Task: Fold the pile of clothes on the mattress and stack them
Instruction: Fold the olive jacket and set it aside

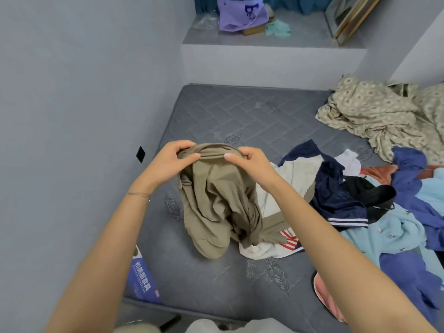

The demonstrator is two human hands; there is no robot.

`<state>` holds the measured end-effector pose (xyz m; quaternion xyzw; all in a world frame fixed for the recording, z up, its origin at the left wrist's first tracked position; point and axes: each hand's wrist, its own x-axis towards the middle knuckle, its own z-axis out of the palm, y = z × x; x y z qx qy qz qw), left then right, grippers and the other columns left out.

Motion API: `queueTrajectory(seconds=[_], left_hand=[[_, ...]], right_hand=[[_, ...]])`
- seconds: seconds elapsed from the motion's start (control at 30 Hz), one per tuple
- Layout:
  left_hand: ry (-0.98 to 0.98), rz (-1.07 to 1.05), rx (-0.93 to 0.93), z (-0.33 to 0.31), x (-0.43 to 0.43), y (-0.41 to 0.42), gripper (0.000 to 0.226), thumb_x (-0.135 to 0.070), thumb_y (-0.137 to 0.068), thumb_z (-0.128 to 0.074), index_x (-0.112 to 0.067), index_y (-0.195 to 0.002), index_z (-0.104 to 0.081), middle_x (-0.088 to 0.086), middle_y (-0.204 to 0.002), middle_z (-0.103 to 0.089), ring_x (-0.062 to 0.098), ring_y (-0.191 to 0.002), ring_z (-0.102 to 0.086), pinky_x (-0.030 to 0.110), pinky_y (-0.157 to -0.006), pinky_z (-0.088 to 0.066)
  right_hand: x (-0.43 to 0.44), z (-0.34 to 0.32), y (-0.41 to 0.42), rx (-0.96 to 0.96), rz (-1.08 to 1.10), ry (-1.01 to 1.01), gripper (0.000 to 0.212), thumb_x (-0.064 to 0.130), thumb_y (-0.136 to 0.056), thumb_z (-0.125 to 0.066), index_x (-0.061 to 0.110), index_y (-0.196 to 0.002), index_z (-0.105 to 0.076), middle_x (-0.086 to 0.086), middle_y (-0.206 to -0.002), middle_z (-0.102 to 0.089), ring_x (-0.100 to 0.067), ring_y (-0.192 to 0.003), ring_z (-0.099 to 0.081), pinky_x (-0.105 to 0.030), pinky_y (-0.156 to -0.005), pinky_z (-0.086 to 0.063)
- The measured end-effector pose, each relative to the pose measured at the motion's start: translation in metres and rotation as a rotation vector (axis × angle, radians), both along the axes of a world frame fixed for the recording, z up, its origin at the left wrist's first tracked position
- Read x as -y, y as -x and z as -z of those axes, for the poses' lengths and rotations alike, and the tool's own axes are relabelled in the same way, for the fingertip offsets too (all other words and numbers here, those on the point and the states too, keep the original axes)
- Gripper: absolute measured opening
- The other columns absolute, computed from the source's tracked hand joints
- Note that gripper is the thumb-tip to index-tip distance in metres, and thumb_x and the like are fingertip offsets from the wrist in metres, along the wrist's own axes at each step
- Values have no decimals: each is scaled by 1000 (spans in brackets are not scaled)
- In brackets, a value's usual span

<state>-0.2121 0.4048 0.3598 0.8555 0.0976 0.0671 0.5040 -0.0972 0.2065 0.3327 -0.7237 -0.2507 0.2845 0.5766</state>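
To do this step well, I'd say the hands should slide apart along the banded edge until it is taut, lift so the cloth hangs free, then lay it flat on the bare grey stretch by the left edge before any fold; folding it bunched as now would trap creases. The left hand (171, 159) pinches that edge, thumb on the near side and fingers curled over the top. The right hand (249, 164) does the same just beside it, thumb flat on the band, fingers hooked behind. The two are close together, almost touching, neither one spread. The tan garment (216, 203) hangs from them in a crumpled bundle, its lower end resting on the mattress (240, 111) toward the near left part. Under its right side lies a white shirt (300, 174), with a red-striped patch showing at its near end. Beyond that, along the right edge, the pile (396, 224) sprawls unfolded: navy shorts (336, 198) with white stripes, something black, blue pieces, a pink one (324, 296) at the near right corner. A flowered sheet (374, 116) is heaped at the far right corner. I see no folded stack yet, so the task looks barely begun
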Motion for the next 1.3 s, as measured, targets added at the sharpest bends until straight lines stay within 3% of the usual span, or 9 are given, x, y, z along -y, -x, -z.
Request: queueTrajectory(seconds=[0.17, 0.3, 0.4, 0.5, 0.63, 0.8, 0.97, 1.13, 1.3], left_hand=[[-227, -100, -67, 46, -9, -4, 18, -7, -90, -59, -22, -96, -64, -2, -95, -68, 5, -85, -59, 28, -79, -45], [154, -198, -226, 75, -5, -1, 23, -29, -96, -58, -9, -97, -68, 5, -90, -73, 6, -81, -63, 35, -85, -50], [419, -286, -90, 70, 4, -10, 16, -17, -99, -51, -9, -96, -65, 7, -92, -68, 18, -85, -62, 37, -82, -49], [453, -383, 43, 41, 3, -25, 16, -15, -98, -52, -17, -93, -67, -6, -86, -72, 5, -77, -65, 21, -72, -52], [302, -214, 16, 3, 6, -44, 21, -21, -98, -54, -10, -90, -70, -6, -79, -73, 5, -74, -65, 19, -67, -50], [150, 132, -43, -18, 35, -61, 17, -13, -97, -54, -6, -95, -69, -7, -79, -70, 0, -72, -62, 14, -67, -47], [-25, 205, -57, -6, 45, -77, 17, -18, -92, -64, -6, -81, -67, -8, -66, -64, 0, -61, -55, 15, -63, -41], [126, 242, -175, 46, 36, -70, 4, -22, -91, -65, -19, -89, -66, -9, -81, -67, 6, -79, -60, 20, -77, -44], [112, 295, -409, 120, 50, -48, 19, -17, -89, -68, -10, -106, -69, 3, -107, -71, 11, -101, -65, 28, -91, -50]], right_hand=[[-10, -42, 6, 37, 86, -172, 43, 23, -91, -66, 14, -60, -38, 5, -59, -29, -10, -57, -29, -25, -55, -25], [1, -56, 2, -39, 208, -312, 41, 28, -90, -65, -4, -70, -49, -9, -73, -38, -21, -70, -36, -32, -66, -31], [15, -59, -10, -11, 265, -337, 39, 27, -91, -64, -6, -73, -52, -11, -75, -40, -22, -72, -37, -35, -68, -32], [25, -50, -22, 115, 358, -240, 37, 24, -92, -65, 1, -68, -48, -8, -66, -36, -17, -64, -37, -31, -62, -31], [34, -26, -29, 185, 303, -19, 36, 33, -87, -70, 4, -75, -51, -2, -68, -46, -12, -65, -47, -33, -64, -37], [25, -23, -19, 153, -79, 244, 61, 49, -78, -75, 31, -130, -51, 8, -121, -57, -7, -109, -56, -28, -93, -48], [24, -12, -11, 99, -127, 313, 37, 45, -88, -65, 9, -95, -67, -8, -88, -71, -20, -79, -65, -35, -79, -52], [38, -16, -11, -57, 44, 98, 18, 21, -99, -53, 14, -105, -69, 13, -83, -67, 10, -71, -61, -5, -69, -43], [55, -18, -17, -119, 139, 99, 20, 28, -95, -58, 15, -96, -73, -5, -94, -74, -16, -90, -67, -29, -86, -50]])
